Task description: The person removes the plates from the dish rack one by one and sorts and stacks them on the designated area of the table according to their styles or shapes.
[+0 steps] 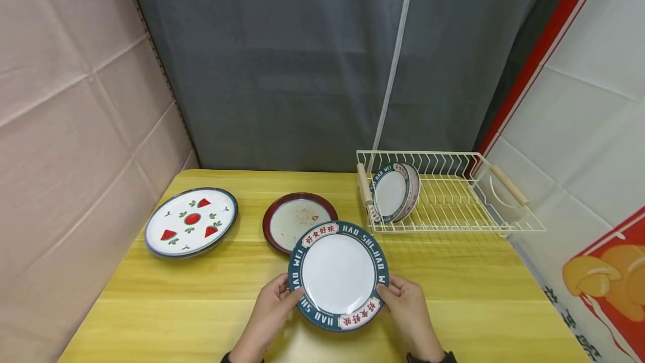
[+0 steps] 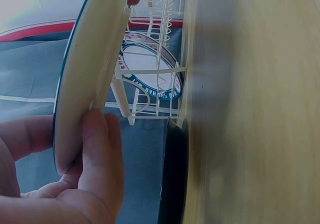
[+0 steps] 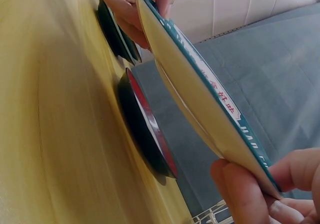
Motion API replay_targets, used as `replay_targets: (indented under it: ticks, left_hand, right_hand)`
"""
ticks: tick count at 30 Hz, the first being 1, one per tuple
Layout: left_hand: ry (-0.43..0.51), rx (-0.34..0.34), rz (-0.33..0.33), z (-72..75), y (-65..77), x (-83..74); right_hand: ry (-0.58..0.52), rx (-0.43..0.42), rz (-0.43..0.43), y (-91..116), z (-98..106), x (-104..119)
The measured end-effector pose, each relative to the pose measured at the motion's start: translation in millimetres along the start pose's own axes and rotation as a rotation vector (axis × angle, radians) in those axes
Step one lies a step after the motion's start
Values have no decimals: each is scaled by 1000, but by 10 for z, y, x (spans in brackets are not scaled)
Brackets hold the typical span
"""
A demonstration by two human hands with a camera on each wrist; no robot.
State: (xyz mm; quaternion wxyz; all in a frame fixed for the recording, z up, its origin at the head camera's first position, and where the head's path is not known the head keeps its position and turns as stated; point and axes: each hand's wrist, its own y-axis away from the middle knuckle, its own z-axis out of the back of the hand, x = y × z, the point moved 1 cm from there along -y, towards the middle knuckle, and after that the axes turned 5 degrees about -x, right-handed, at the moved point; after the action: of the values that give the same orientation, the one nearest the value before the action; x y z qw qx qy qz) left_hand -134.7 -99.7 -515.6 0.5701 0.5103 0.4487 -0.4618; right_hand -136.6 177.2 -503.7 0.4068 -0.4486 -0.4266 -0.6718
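A white plate (image 1: 339, 274) with a dark teal lettered rim is held up over the front of the table, tilted so its face shows in the head view. My left hand (image 1: 272, 311) pinches its left edge, thumb on the rim and fingers underneath. On the opposite edge, my right hand (image 1: 407, 310) pinches the rim the same way. Both wrist views show the pale underside of the plate (image 2: 87, 69), apart from the table. Behind it lies a dark red-rimmed plate (image 1: 272, 234) with brownish crumbs or stains on its face, partly covered by the held plate.
At the back right stands a cream wire dish rack (image 1: 453, 206) with wooden handles. Plates (image 1: 390, 194), one with the same teal rim, stand on edge at its left end. On the left, a watermelon-patterned plate (image 1: 191, 222) lies on the wooden table (image 1: 166, 307).
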Motion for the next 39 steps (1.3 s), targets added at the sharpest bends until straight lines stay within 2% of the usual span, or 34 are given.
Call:
replay_targets:
  ticks: [6,18,28,34,39]
  left_hand:
    - [-17,-23,50,33,-3,-19]
    - [-5,-55,29,35,-47,-6]
    - [98,-90,59,36,-70,-5]
    - [182,-144,61,110,-172,-97]
    - [242,-230,59,169,-355,-165]
  right_hand:
    - [-20,9,-15,-4,-8,-25]
    - [48,49,10,-36,12,-4]
    - [29,100,12,-39,22,14]
    - [-28,170,70,13,122,35]
    - [-19,161,77,25,192,66]
